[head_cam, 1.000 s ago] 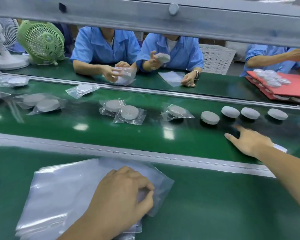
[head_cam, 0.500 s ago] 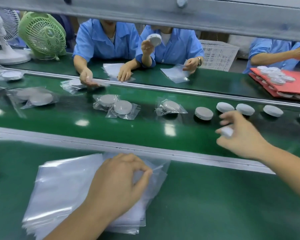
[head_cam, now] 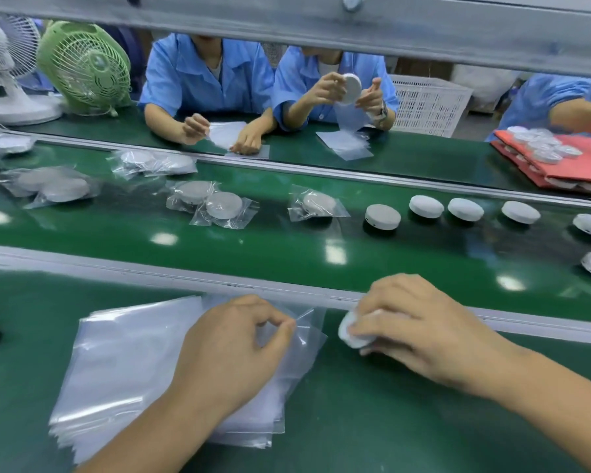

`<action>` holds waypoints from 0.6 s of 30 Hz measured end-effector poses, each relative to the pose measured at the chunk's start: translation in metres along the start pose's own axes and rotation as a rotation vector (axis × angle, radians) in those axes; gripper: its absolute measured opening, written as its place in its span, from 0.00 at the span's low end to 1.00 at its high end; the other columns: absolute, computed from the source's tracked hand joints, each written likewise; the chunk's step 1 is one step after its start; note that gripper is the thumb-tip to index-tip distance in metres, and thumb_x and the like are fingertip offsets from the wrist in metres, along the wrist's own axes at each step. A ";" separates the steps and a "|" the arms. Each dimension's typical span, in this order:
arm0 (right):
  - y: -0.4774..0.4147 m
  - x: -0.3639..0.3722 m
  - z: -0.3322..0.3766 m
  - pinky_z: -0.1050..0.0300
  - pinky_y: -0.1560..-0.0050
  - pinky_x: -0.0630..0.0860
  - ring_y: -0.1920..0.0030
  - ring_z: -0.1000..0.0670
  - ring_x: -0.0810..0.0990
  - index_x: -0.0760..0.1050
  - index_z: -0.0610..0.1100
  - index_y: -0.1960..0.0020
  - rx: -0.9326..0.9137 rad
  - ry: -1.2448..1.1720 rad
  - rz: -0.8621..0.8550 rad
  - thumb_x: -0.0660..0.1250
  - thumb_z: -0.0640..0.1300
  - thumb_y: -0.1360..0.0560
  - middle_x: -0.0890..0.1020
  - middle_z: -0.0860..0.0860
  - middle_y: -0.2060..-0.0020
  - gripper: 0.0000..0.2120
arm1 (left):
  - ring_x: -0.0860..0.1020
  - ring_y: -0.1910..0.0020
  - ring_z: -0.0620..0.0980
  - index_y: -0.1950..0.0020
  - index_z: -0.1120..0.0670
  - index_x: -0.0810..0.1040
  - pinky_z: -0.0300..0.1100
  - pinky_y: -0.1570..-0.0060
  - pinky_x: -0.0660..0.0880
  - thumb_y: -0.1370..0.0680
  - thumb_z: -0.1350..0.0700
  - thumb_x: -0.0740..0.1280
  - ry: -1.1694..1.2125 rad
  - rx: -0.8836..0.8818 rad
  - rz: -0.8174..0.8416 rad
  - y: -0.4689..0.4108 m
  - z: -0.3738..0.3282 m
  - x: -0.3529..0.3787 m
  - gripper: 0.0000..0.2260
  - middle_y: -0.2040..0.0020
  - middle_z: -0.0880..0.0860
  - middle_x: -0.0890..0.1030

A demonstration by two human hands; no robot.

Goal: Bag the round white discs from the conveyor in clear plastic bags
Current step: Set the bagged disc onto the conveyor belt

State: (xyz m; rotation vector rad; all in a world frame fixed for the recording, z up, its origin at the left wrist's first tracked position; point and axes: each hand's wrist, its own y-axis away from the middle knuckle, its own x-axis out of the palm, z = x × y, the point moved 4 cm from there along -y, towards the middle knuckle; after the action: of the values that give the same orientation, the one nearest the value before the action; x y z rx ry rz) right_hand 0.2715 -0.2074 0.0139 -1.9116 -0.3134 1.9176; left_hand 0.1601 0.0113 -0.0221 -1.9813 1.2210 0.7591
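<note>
On the green bench (head_cam: 389, 421), this side of the green conveyor belt (head_cam: 287, 254), lies a stack of clear plastic bags (head_cam: 123, 363). It is probably thin, slippery film, best parted at a corner, where the left hand (head_cam: 229, 349) has its grip pinching the top sheet. The right hand (head_cam: 423, 332) has its grip curled over a round white disc (head_cam: 350, 331), likely light, rigid and easiest held by its rim. Half a second ago that hand was over the belt; now the disc is just beside the bags.

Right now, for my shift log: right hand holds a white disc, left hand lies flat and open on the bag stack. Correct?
No. The head view shows the left hand pinching the top clear bag, not lying flat. The right hand does hold a white disc.
</note>
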 end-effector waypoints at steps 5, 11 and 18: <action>-0.020 0.003 0.032 0.47 0.46 0.81 0.46 0.43 0.84 0.82 0.41 0.51 -0.119 -0.237 -0.255 0.75 0.43 0.22 0.86 0.48 0.46 0.05 | 0.80 0.52 0.37 0.55 0.36 0.84 0.30 0.55 0.72 0.24 0.39 0.67 0.280 0.005 0.065 -0.001 -0.002 0.005 0.07 0.54 0.34 0.83; -0.025 0.001 0.031 0.48 0.50 0.83 0.50 0.47 0.87 0.81 0.47 0.54 0.130 -0.624 -0.456 0.85 0.47 0.35 0.87 0.51 0.51 0.16 | 0.80 0.40 0.47 0.41 0.39 0.82 0.47 0.40 0.75 0.28 0.38 0.72 0.660 0.090 0.322 0.002 -0.014 0.003 0.17 0.41 0.43 0.83; -0.025 0.021 0.025 0.56 0.38 0.79 0.34 0.53 0.80 0.86 0.57 0.55 0.664 -1.113 -0.518 0.82 0.62 0.38 0.87 0.53 0.45 0.16 | 0.80 0.43 0.40 0.35 0.31 0.71 0.28 0.51 0.75 0.29 0.43 0.75 0.555 0.204 0.044 0.012 -0.030 0.012 0.26 0.40 0.36 0.80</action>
State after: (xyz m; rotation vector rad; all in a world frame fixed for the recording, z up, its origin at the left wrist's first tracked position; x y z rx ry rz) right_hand 0.2502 -0.1722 0.0066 -0.2031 -0.3555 2.1134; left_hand 0.1575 -0.0223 -0.0165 -2.0598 1.5857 0.0840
